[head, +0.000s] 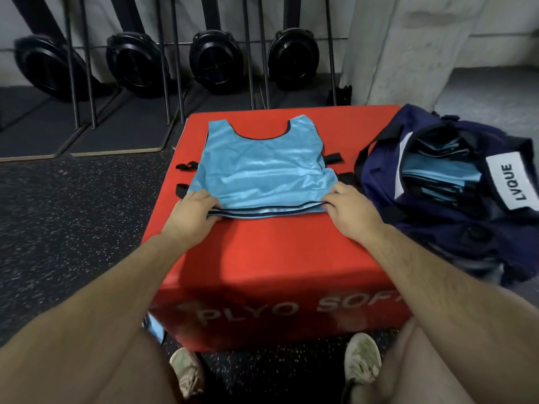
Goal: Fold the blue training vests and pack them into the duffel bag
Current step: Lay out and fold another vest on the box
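Observation:
A light blue training vest (264, 167) with black trim lies flat on a red foam plyo box (262, 252), neck hole away from me. My left hand (191, 212) pinches the vest's near hem at its left corner. My right hand (351, 209) pinches the same hem at the right corner. Black side straps stick out on both sides of the vest. To the right, a navy duffel bag (455, 228) lies open on the box's right edge, with several folded blue vests (437, 173) stacked inside it.
Several black fan rowing machines (215, 58) stand upright on mats along the back wall. A concrete pillar (408, 48) rises behind the bag. Dark speckled rubber floor (73, 214) surrounds the box. My shoes (361, 360) are on the floor below its front face.

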A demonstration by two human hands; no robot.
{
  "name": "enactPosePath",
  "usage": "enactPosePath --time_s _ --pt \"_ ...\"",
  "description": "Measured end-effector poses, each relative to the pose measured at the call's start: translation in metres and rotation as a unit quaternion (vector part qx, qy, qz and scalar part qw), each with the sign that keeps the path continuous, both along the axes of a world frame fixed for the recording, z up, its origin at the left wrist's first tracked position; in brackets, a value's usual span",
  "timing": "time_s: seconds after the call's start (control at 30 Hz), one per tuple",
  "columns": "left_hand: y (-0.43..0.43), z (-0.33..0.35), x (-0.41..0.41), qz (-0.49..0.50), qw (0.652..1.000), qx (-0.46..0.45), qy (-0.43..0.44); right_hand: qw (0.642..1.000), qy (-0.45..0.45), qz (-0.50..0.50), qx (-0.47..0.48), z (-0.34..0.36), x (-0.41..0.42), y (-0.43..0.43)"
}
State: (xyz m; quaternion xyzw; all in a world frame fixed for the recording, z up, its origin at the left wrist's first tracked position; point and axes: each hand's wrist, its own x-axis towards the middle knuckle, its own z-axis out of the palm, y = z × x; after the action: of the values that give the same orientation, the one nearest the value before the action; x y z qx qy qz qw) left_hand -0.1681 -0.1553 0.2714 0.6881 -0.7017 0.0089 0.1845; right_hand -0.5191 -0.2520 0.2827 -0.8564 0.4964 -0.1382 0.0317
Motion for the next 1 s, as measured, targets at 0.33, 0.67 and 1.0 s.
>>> enactPosePath --time_s 0.33,0.67,1.0 --pt "0.062 -0.007 -0.034 -0.012 0.999 -0.032 -0.032 0.999 0.020 0.035 -0.028 -0.012 -0.021 0.052" --pt "0.089 0.008 -0.031 -0.042 0.996 0.074 0.015 0.998 -0.007 0.061 0.021 -0.007 -0.037 0.081" --pt "0.089 0.002 -0.051 -0.058 0.982 0.153 0.091 0.997 0.061 0.042 0.030 0.001 -0.034 0.088"
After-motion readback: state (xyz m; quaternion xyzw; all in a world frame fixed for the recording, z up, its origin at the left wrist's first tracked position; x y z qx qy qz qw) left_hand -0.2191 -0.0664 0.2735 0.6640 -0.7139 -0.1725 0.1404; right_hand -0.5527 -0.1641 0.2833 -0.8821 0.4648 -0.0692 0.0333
